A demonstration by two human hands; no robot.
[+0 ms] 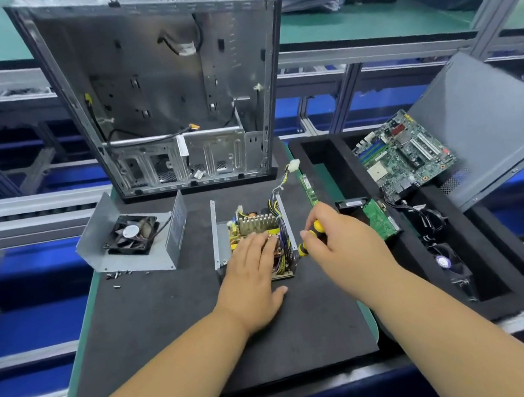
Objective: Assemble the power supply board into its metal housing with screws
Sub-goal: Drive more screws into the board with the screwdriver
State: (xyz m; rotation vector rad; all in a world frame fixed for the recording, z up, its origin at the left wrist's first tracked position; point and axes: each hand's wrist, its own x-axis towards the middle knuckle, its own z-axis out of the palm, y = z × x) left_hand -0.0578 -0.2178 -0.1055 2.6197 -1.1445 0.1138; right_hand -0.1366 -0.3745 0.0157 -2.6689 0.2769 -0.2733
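From the head camera: the board (259, 228) sits in its open metal housing (216, 237) at the middle of a dark foam mat (170, 325), a bundle of wires (277, 209) rising from its far right corner. The left hand (250, 272) lies flat on the board, fingers straight and together, pressing it down. The right hand (335, 239) grips a yellow-and-black screwdriver (308, 240), fingers curled round the handle, its lower end angled toward the housing's right wall; the tip is hidden, so whether it sits in a screw cannot be told.

The step appears to be driving a screw on the right side. Done well, the flat hand keeps the board from shifting over its holes, the driver stands square to the screw, and the wires stay out of the seam.

Loose screws (116, 276) lie on the mat to the left, just in front of the cover (133, 238) with its fan (131, 234). An empty case (158, 89) stands behind. To the right, a motherboard (403, 151) rests on a foam tray (342, 168).
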